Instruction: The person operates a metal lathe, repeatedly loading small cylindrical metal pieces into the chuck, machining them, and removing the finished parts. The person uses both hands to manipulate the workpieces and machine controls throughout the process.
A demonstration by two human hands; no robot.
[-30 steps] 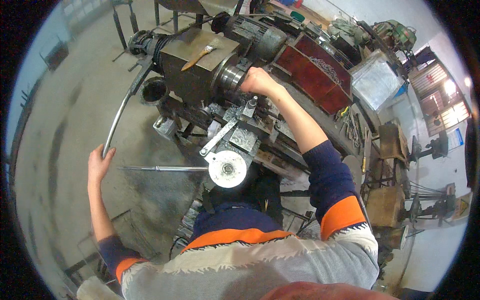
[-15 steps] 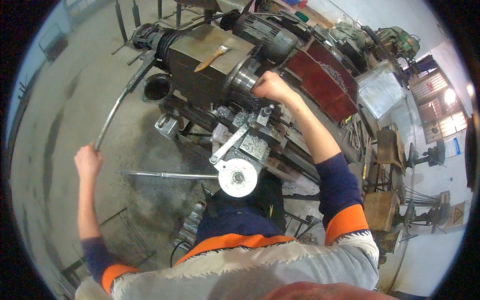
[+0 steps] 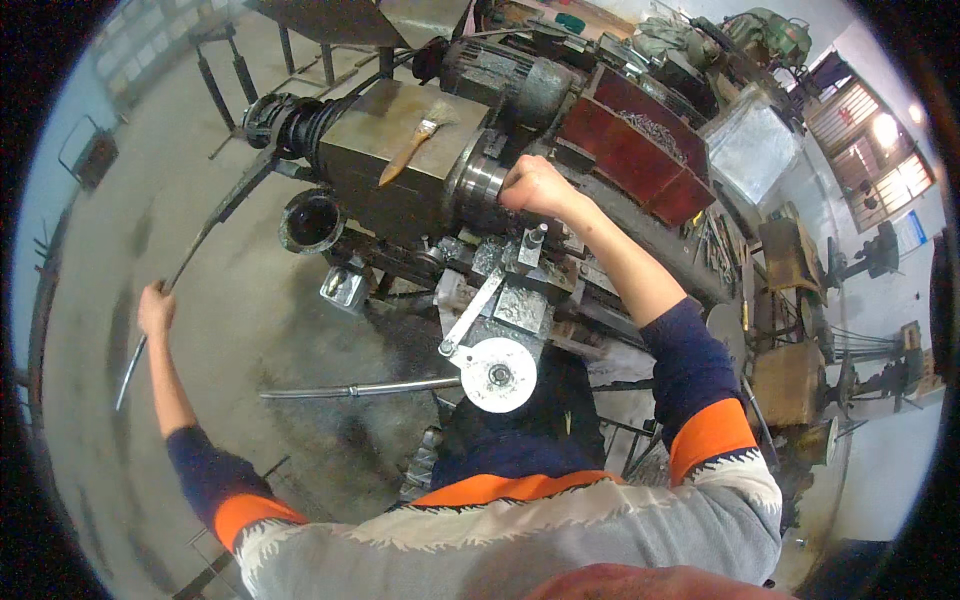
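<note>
Two-handed: L hand (image 3: 155, 310) grips lever (image 3: 240, 191), 9 o'clk; R hand (image 3: 540, 187) clenched by spindle (image 3: 480, 187), 1 o'clk, contents hidden; hold steady.

Red bin (image 3: 612, 168) with metal shavings (image 3: 652, 132), green machine (image 3: 775, 40) beyond, barred window (image 3: 856, 112) at right.

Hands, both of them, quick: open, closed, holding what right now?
Left hand: closed around the long metal lever.
Right hand: curled closed at the shiny spindle; anything gripped is hidden.
</note>
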